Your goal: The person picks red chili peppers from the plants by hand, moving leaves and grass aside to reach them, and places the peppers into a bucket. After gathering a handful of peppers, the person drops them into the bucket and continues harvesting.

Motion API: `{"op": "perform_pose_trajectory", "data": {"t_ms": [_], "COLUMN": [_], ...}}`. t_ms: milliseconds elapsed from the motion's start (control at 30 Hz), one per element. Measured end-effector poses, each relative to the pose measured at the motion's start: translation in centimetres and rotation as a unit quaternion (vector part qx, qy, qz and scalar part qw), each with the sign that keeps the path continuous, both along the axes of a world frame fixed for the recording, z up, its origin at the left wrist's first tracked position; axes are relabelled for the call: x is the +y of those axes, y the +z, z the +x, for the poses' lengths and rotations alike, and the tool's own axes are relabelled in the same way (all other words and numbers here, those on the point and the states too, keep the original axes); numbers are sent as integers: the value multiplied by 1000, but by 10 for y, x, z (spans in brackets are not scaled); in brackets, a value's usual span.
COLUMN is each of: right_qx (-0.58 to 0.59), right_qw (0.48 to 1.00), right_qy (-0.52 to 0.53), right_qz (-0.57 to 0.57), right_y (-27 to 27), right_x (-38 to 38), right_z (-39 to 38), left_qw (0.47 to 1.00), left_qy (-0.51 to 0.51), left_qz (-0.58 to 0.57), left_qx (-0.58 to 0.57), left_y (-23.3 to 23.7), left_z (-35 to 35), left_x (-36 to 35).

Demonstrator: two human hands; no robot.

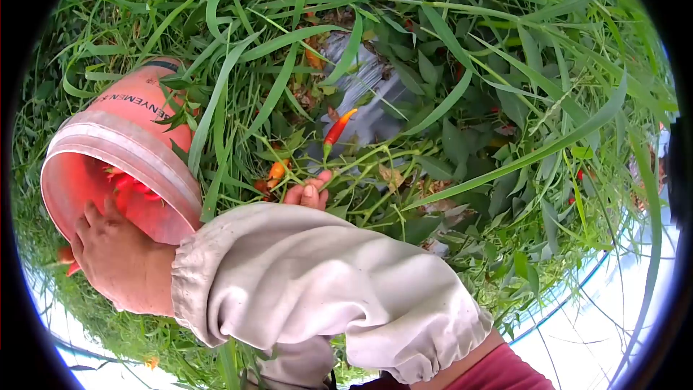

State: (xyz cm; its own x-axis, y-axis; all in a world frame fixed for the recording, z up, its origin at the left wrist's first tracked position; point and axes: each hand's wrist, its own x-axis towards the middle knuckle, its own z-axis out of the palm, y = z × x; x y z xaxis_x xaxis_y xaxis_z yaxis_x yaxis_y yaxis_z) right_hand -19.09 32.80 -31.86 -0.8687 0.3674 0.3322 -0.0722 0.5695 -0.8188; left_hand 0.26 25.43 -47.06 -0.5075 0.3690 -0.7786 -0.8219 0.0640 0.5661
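Observation:
My right hand (pixel 123 256) reaches across to the left, its fingers apart inside the mouth of a tilted red-orange bucket (pixel 133 112). Red chillies (pixel 133 186) lie in that bucket, just beyond the fingertips. Under my right forearm, my left hand (pixel 309 193) pinches a green plant stem; most of this hand is hidden by the pale sleeve. A red chilli with an orange tip (pixel 339 128) stands upright on the plant right above it. Just left of those fingers hangs an orange chilli (pixel 277 170).
Long grass blades (pixel 534 155) and leafy plants surround the hands. Grey plastic sheeting (pixel 361 79) shows through the leaves at the centre. Another orange chilli (pixel 314 53) is higher up, and a small red one (pixel 580 174) is at the right.

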Motion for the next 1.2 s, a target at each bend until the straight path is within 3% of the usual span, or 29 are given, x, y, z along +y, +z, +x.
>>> {"op": "perform_pose_trajectory", "data": {"t_ms": [67,167,200,233,267,367,400,467,600,667,700,733,767,833,933,1000,1100,1133,1200], "right_qx": [-22,-118,-152,-179,-261,-501,-639,-679,-714,-597,-530,-508,-507,-648,-817,-811,-722,-722,-663], "right_qw": [999,987,988,983,959,843,738,694,675,746,751,734,737,685,557,558,639,637,723], "right_qy": [33,79,18,-21,-26,-83,-139,-174,-170,-218,-194,-193,-193,-131,-23,-14,-169,-168,-181], "right_qz": [-13,-68,-13,40,104,176,167,164,71,200,344,408,404,305,150,176,207,211,71], "right_y": [-2,-8,-17,-24,-32,-75,-84,-112,-146,-183,-208,-213,-215,-209,-185,-161,-108,-99,-78], "right_x": [23,99,123,156,183,253,268,297,310,307,306,308,307,307,309,300,274,275,288], "right_z": [11,67,93,122,152,250,273,330,356,365,378,374,374,369,349,340,311,315,332], "left_qw": [999,967,945,984,997,999,999,999,1000,999,999,999,999,998,999,998,998,998,996], "left_qy": [5,144,189,101,11,21,23,16,2,12,23,24,22,23,0,-15,-30,-28,-31], "left_qz": [31,131,163,61,-43,-33,-32,-33,-18,-11,-5,-7,2,21,21,30,57,59,30], "left_qx": [-28,-167,-211,-137,-59,-30,-29,-31,-20,-35,-48,-45,-48,-62,-48,-49,0,-2,83], "left_y": [-1,67,84,92,97,106,107,108,108,109,109,109,110,108,108,111,112,114,119], "left_z": [-2,-23,-29,-36,-40,-37,-35,-34,-29,-28,-29,-30,-30,-30,-31,-30,-30,-30,-28], "left_x": [6,47,56,65,72,83,82,81,75,72,70,70,69,65,65,64,63,63,65]}}
